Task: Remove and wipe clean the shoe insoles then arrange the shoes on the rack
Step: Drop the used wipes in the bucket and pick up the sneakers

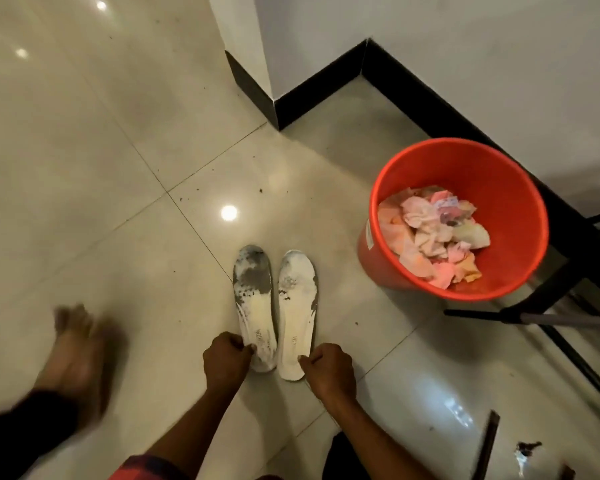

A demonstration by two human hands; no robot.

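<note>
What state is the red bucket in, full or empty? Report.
The bucket is partly filled: crumpled cloths cover its bottom, its red walls bare above them.

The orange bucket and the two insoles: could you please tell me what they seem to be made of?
The orange bucket looks like moulded plastic: smooth, semi-glossy, uniform colour, thin rim. The left insole and right insole are probably foam under a matte whitish fabric top: thin, flat, grey patches where the surface looks worn or soiled.
</note>
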